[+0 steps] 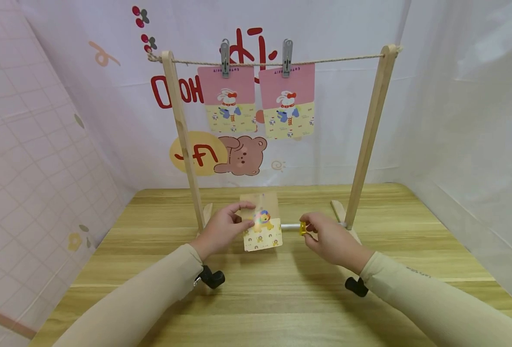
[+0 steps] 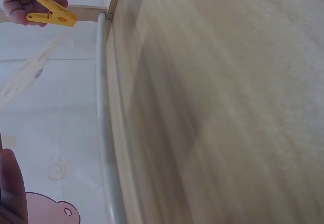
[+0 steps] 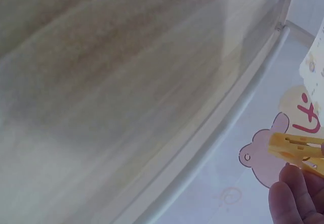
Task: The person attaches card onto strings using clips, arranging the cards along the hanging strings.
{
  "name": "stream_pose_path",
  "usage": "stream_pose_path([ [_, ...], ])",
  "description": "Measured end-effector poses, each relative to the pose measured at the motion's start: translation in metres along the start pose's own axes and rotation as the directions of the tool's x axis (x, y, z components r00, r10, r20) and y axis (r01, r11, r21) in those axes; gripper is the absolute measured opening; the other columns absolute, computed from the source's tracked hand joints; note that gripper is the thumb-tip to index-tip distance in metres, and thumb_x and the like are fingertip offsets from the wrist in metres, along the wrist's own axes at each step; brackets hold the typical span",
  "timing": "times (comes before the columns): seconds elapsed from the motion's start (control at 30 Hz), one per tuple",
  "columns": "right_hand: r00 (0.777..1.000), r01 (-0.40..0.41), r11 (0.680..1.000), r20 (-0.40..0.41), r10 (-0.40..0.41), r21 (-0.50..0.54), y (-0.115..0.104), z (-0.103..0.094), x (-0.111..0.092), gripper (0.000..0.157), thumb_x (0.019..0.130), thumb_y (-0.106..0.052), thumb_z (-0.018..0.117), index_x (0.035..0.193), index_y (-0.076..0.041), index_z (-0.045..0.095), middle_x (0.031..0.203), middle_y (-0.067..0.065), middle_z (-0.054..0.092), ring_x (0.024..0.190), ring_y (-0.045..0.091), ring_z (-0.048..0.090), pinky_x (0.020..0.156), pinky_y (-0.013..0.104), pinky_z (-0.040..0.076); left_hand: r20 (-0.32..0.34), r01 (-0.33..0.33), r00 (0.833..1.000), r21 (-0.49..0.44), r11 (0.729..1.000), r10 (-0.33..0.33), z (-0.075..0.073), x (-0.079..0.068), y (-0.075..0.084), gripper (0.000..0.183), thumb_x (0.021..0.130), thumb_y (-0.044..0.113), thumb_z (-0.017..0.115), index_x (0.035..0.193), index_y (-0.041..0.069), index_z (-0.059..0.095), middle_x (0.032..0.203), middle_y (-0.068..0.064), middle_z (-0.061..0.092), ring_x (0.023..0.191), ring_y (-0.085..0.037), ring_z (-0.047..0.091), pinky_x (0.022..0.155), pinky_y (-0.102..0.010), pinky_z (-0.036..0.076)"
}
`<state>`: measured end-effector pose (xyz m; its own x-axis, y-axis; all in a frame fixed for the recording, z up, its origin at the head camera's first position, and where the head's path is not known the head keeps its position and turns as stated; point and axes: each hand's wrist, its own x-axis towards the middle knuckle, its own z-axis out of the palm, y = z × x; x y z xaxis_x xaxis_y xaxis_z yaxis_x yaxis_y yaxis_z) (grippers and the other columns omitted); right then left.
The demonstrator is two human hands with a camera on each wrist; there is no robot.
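Observation:
My left hand [image 1: 226, 225] pinches a card [image 1: 262, 233] by its left edge; the card is tan above and pale yellow below, with a small lion printed on it. To its right, my right hand [image 1: 331, 240] holds a yellow clothespin [image 1: 303, 228] between thumb and fingers. In the left wrist view the clothespin [image 2: 53, 12] shows its two legs spread apart. The right wrist view has the clothespin [image 3: 296, 148] at the right edge, above the curled fingertips [image 3: 288, 191]. Card and clothespin are apart.
A wooden frame with two posts [image 1: 370, 140] carries a rope [image 1: 338, 60]. Two pink-and-yellow rabbit cards [image 1: 230, 101] hang there from grey clips [image 1: 287, 58]. A metal bar [image 1: 290, 226] joins the posts low down. Black clamp knobs [image 1: 212, 278] sit near the forearms.

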<state>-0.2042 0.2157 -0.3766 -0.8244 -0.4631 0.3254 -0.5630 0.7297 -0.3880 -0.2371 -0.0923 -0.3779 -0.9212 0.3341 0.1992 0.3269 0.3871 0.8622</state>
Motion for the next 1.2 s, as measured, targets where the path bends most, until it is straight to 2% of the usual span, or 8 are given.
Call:
stream_pose_path([
  [0.13,0.999,-0.003,1.0,-0.034,0.003,-0.011,0.001,-0.003,0.002,0.026,0.094,-0.003,0.07,0.119,0.0,0.064,0.105,0.01,0.071,0.095,0.025,0.074,0.082,0.042,0.062,0.009,-0.003,1.0,-0.012,1.0,0.003,-0.002,0.002,0.004,0.041,0.098,0.015,0.076,0.136,0.024,0.067,0.117,-0.005,0.067,0.075,-0.017,0.057,0.058,-0.025,0.046],
  [0.43,0.998,-0.02,1.0,-0.057,0.019,-0.002,0.001,-0.013,0.004,0.026,0.094,-0.003,0.069,0.12,0.001,0.064,0.107,0.012,0.073,0.097,0.029,0.073,0.083,0.045,0.062,0.006,-0.041,0.999,0.012,0.999,0.041,-0.005,0.009,0.014,0.038,0.1,0.018,0.073,0.136,0.028,0.067,0.097,-0.006,0.067,0.066,-0.019,0.049,0.052,-0.027,0.041],
  [0.67,0.996,-0.009,1.0,-0.094,0.01,0.008,0.0,-0.02,0.006,0.028,0.094,-0.001,0.07,0.121,0.003,0.065,0.107,0.013,0.073,0.097,0.029,0.072,0.082,0.045,0.062,-0.006,-0.076,0.997,0.022,0.997,0.076,-0.007,0.013,0.022,0.037,0.1,0.015,0.073,0.136,0.024,0.068,0.111,-0.006,0.066,0.072,-0.02,0.053,0.055,-0.026,0.043],
  [0.87,0.993,-0.001,1.0,-0.115,0.001,0.003,0.0,-0.024,0.008,0.027,0.095,-0.002,0.07,0.121,0.002,0.065,0.109,0.015,0.072,0.095,0.031,0.071,0.081,0.047,0.061,-0.015,-0.094,0.995,0.041,0.995,0.095,-0.007,0.016,0.029,0.036,0.1,0.016,0.073,0.135,0.024,0.068,0.102,-0.006,0.066,0.072,-0.021,0.053,0.053,-0.026,0.041],
  [1.0,0.991,-0.002,1.0,-0.137,0.0,-0.015,0.001,-0.026,0.009,0.029,0.094,-0.004,0.071,0.122,0.001,0.065,0.11,0.015,0.071,0.094,0.029,0.07,0.079,0.044,0.061,-0.01,-0.096,0.995,0.028,0.995,0.097,-0.007,0.018,0.032,0.036,0.101,0.015,0.072,0.135,0.025,0.068,0.099,-0.006,0.065,0.071,-0.02,0.052,0.053,-0.026,0.04],
  [1.2,0.984,0.012,1.0,-0.178,-0.014,-0.012,0.0,-0.03,0.008,0.029,0.095,-0.002,0.069,0.124,0.001,0.063,0.115,0.017,0.07,0.094,0.029,0.07,0.079,0.044,0.061,-0.013,-0.103,0.995,0.035,0.994,0.103,-0.007,0.021,0.037,0.036,0.101,0.016,0.072,0.135,0.026,0.068,0.103,-0.006,0.063,0.07,-0.018,0.052,0.054,-0.026,0.039],
])
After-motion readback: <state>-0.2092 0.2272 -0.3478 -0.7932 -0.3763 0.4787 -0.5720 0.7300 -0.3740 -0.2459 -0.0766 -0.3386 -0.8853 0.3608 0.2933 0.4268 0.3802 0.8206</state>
